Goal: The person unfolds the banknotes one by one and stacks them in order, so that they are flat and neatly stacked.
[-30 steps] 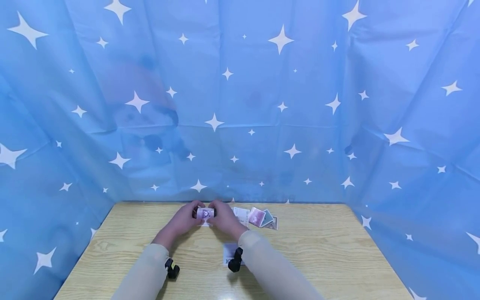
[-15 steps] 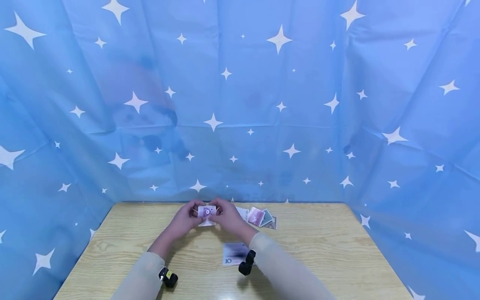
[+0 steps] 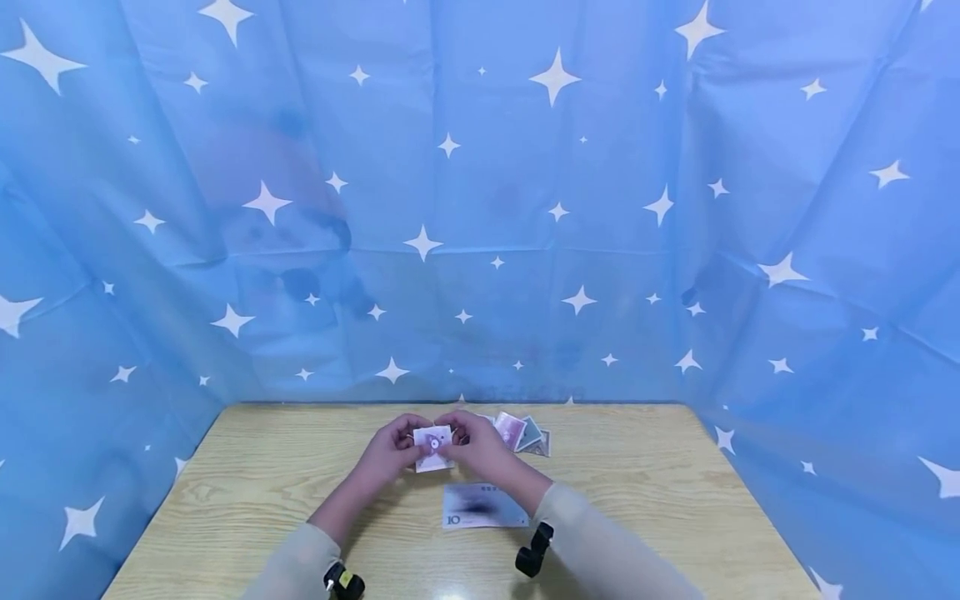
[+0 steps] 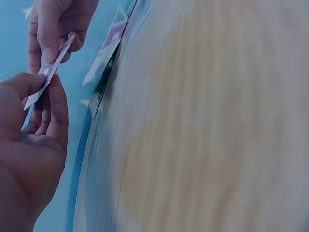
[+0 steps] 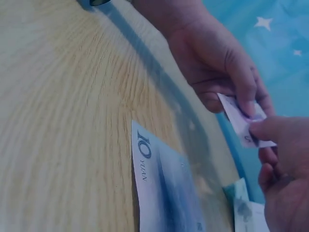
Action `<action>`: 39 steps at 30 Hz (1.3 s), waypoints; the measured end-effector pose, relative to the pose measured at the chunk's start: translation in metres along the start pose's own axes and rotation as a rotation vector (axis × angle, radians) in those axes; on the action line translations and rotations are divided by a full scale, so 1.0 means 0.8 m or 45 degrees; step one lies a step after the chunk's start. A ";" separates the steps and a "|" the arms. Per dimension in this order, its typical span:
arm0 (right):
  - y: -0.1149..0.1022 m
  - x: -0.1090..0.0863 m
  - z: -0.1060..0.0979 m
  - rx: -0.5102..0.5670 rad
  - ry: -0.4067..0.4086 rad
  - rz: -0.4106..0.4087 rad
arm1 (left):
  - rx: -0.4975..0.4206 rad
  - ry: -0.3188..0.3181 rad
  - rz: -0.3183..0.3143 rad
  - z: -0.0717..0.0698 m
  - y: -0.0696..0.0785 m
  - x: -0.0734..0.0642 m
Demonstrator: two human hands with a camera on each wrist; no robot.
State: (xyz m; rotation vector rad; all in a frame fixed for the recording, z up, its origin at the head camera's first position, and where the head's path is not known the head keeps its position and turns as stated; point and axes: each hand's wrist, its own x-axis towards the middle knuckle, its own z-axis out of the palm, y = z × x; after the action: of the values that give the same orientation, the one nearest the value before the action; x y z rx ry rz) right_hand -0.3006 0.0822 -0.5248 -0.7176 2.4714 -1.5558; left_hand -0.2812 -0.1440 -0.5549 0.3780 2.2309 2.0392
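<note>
Between both hands is a folded purple banknote (image 3: 432,437), raised above the table near its far side. My left hand (image 3: 390,454) pinches its left edge, thumb on the near face and fingers behind. The right hand (image 3: 480,446) pinches the opposite edge the same way. In the right wrist view the note (image 5: 240,123) looks like a small flat packet with a digit near one corner. A flat ten-yuan banknote (image 3: 484,508) lies on the table below the right hand, partly under the right forearm.
Several folded notes overlap right of the right hand: a pink one (image 3: 510,429), a green one (image 3: 531,432) and a brown one (image 3: 542,445). A pale note there is mostly hidden by the hand. The wooden table (image 3: 645,517) meets a blue star-patterned curtain (image 3: 480,333).
Both hands have moved right and nearer with the purple banknote, which now looks flatter and squarer. The right forearm has shifted right, uncovering more of the ten-yuan note.
</note>
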 end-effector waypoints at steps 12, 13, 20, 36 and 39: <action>0.008 -0.056 -0.024 0.157 -0.016 0.055 | -0.053 -0.037 0.023 0.051 0.013 -0.021; 0.008 -0.060 -0.023 0.172 -0.007 0.052 | -0.067 -0.035 0.026 0.054 0.013 -0.022; 0.002 -0.086 -0.018 0.296 0.133 0.058 | -0.079 -0.020 0.051 0.068 0.019 -0.029; -0.001 -0.101 -0.023 0.324 0.405 0.154 | -0.092 0.012 0.096 0.083 0.024 -0.041; 0.001 -0.100 -0.030 0.318 0.351 0.156 | -0.056 -0.052 0.098 0.087 0.024 -0.046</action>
State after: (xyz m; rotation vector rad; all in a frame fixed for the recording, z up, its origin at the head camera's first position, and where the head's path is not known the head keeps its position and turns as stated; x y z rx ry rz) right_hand -0.2390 0.1387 -0.5252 -0.3259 2.3780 -1.9818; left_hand -0.2269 -0.0845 -0.5466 0.5042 2.1771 2.0943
